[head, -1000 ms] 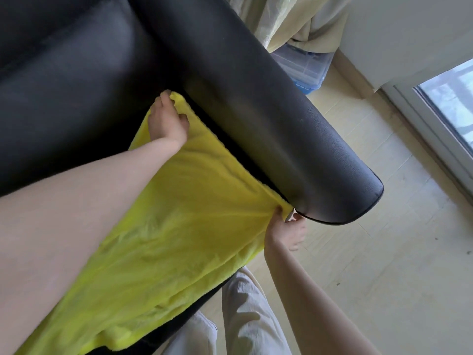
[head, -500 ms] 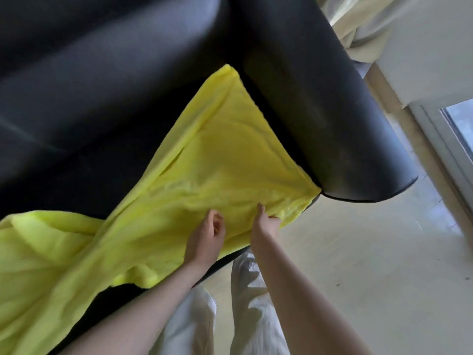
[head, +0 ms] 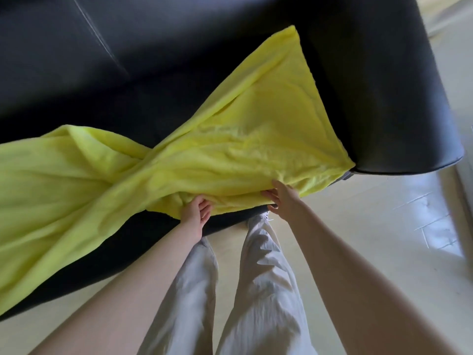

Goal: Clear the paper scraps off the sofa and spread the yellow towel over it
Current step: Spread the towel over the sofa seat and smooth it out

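A black sofa [head: 153,80] carries a yellow towel [head: 230,139], which lies rumpled and twisted across the seat. One end reaches up beside the rounded armrest [head: 399,98]; the other trails off toward the left, hanging over the front edge. The sofa stands on a pale tiled floor [head: 384,221].

Both bare forearms reach forward and down, close together above legs in pale trousers [head: 258,283]. The left hand [head: 195,213] has its fingers curled closed, pinching the near edge of the crumpled yellow terry towel [head: 230,149]. The right hand [head: 282,198], just beside it, lies palm down on that same edge, fingers extended and thumb tucked beneath.
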Demonstrator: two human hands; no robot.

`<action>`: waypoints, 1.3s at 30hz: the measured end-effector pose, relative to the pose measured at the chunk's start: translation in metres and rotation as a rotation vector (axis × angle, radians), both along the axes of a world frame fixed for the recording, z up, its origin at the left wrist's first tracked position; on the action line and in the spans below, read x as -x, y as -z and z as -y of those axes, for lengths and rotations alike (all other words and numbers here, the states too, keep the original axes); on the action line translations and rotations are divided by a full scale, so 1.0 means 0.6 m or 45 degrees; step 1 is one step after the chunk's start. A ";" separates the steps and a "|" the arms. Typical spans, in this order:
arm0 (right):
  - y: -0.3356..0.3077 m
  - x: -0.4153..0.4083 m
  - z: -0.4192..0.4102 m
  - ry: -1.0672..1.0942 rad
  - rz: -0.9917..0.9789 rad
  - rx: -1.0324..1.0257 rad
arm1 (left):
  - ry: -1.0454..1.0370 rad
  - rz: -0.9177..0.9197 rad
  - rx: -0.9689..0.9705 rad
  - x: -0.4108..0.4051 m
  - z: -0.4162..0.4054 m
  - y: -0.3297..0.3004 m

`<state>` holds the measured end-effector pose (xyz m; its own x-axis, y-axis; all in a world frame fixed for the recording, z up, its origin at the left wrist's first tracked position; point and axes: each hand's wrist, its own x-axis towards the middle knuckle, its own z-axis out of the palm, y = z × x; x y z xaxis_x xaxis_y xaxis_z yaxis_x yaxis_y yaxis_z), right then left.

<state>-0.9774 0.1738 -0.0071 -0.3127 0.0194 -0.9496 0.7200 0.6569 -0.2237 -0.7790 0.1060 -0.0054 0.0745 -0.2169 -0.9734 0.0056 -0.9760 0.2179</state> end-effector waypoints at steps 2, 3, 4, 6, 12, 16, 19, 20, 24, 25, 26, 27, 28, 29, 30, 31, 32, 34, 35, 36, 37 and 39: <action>-0.003 -0.006 -0.002 0.071 -0.010 0.043 | -0.088 -0.034 0.013 -0.001 0.002 -0.006; -0.006 -0.010 -0.003 0.101 -0.012 0.067 | -0.137 -0.052 0.023 -0.002 0.000 -0.009; -0.009 -0.012 -0.003 0.133 -0.015 0.091 | -0.183 -0.070 0.027 0.000 -0.002 -0.012; -0.011 -0.016 -0.007 0.210 -0.014 0.122 | -0.250 -0.079 0.032 0.003 -0.006 -0.014; -0.015 -0.018 -0.022 0.461 0.055 0.217 | -0.499 -0.023 0.002 0.009 -0.002 -0.021; -0.022 -0.007 -0.021 0.440 0.089 0.186 | -0.672 -0.107 0.071 -0.004 0.015 -0.024; -0.030 0.001 -0.012 0.401 0.094 0.163 | -0.768 -0.216 0.150 -0.016 0.023 -0.027; -0.031 0.005 -0.009 0.396 0.088 0.158 | -0.786 -0.240 0.158 -0.019 0.023 -0.028; -0.030 0.027 0.000 0.253 0.037 0.011 | -0.865 -0.279 0.169 -0.021 0.012 -0.034; -0.028 0.032 0.002 0.217 0.001 -0.052 | -0.865 -0.249 0.162 -0.020 0.006 -0.034; -0.032 0.035 0.006 0.172 -0.040 -0.118 | -0.873 -0.210 0.159 -0.019 -0.002 -0.033; -0.031 0.038 0.006 0.154 -0.083 -0.172 | -0.882 -0.167 0.154 -0.019 -0.011 -0.032; -0.033 0.040 0.006 0.142 -0.119 -0.212 | -0.900 -0.126 0.136 -0.020 -0.020 -0.031; -0.030 0.044 0.004 0.135 -0.153 -0.242 | -0.919 -0.082 0.108 -0.021 -0.030 -0.030; -0.033 0.045 0.004 0.118 -0.175 -0.268 | -0.933 -0.041 0.073 -0.023 -0.037 -0.028; -0.030 0.049 0.002 0.092 -0.188 -0.293 | -0.949 0.000 0.034 -0.026 -0.043 -0.026; -0.031 0.052 0.002 0.065 -0.188 -0.304 | -0.955 0.034 -0.005 -0.028 -0.048 -0.024; -0.030 0.059 0.003 0.072 -0.175 -0.300 | -0.955 0.075 -0.045 -0.033 -0.053 -0.018; -0.026 0.062 0.004 0.098 -0.157 -0.277 | -0.942 0.078 -0.057 -0.035 -0.053 -0.015; -0.027 0.063 0.007 0.121 -0.146 -0.255 | -0.921 0.082 -0.079 -0.035 -0.054 -0.013; -0.023 0.065 0.006 0.155 -0.137 -0.223 | -0.911 0.094 -0.081 -0.033 -0.053 -0.013; -0.019 0.069 0.004 0.257 -0.113 -0.204 | -0.860 0.147 -0.097 -0.030 -0.051 -0.007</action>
